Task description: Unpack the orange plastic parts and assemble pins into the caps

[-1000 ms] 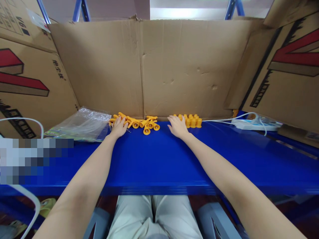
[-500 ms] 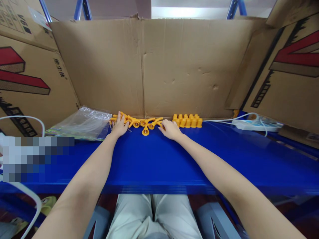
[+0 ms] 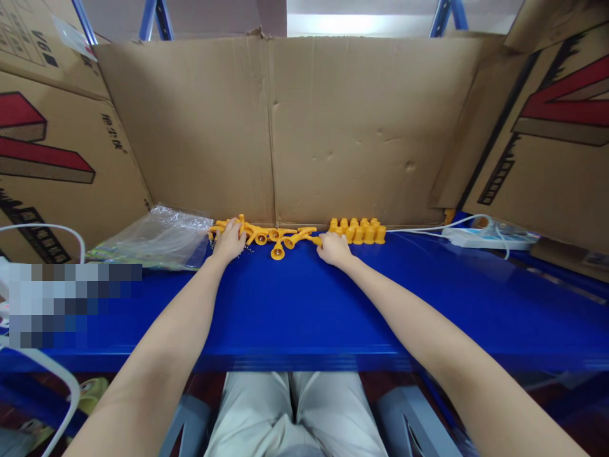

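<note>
Along the back of the blue table lies a loose row of yellow plastic trumpet-shaped pieces (image 3: 278,252), some with flared mouths facing me. At the row's left end, my left hand (image 3: 229,240) is bent over the heap, its fingers closed round a yellow piece (image 3: 242,219) whose tip sticks up past them. Small dark chains (image 3: 247,249) trail out beside that hand. My right hand (image 3: 335,249) is closed on the slim end of another yellow piece (image 3: 316,241), most of it covered by the fingers. Just behind and right of it stand yellow cup-shaped pieces (image 3: 368,233) in close rows.
A clear plastic bag (image 3: 162,238) lies left of the heap. Cardboard walls (image 3: 356,127) enclose the back and sides. At the right are a white power strip (image 3: 490,237) and cables (image 3: 419,230). White equipment, partly blurred out, sits at the left edge.
My right hand has moved a little right, and a yellow stem now shows at its fingertips. My left fingers have bent further into the heap, and a piece's tip there has shifted right.
</note>
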Demonstrator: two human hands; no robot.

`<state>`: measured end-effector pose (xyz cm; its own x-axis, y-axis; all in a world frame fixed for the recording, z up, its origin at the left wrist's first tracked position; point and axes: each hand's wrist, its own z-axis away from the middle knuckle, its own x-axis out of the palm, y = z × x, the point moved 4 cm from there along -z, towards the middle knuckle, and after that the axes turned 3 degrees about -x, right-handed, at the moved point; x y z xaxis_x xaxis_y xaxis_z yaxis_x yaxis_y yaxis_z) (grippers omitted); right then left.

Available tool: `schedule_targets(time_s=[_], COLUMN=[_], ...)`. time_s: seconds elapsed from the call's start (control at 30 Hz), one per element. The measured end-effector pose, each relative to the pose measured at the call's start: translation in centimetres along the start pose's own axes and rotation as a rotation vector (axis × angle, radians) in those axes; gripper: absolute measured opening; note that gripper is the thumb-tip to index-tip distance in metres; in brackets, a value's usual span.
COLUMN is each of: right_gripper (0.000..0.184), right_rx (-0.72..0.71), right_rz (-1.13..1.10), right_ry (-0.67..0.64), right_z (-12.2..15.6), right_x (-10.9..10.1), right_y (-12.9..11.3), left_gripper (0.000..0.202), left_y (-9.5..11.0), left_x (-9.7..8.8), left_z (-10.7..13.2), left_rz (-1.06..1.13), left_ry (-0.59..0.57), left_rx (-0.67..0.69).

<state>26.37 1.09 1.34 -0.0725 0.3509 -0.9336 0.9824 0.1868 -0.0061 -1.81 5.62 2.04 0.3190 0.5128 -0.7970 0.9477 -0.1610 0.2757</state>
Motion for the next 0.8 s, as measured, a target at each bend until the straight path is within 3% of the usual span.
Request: schedule_targets(time_s=[0.17,0.37,0.5,0.63,0.8], right_gripper=[0.035,0.043,0.042,0.038,0.037], right_rx=[-0.071,-0.094,-0.292,-0.528,-0.601], right_rz=[0.132,0.15,0.135,0.132,0.117], right_ry=[0.168,0.362,0.46,0.508,0.57], right_z=[0.1,0.2,0.3,0.7,1.0], right_x=[-1.6,-3.1,-3.1,-3.1,-3.4], right_y=[0.1,0.8,-0.2,-1.8,-2.6], left_gripper=[0.039,0.045,0.052,0.051,0.039], left_y=[2.2,6.6,9.3,10.7,10.9], left_x=[-1.1,-1.8,-2.2,-2.2,-2.4], left_z=[0.0,1.5,2.7,3.3,3.3], left_rz=[0.08,0.131,0.148,0.094,0.016], left_ry=[0.17,0.119,0.064,0.033,0.072], left_rx=[0.22,0.497,0.622,0.609,0.479])
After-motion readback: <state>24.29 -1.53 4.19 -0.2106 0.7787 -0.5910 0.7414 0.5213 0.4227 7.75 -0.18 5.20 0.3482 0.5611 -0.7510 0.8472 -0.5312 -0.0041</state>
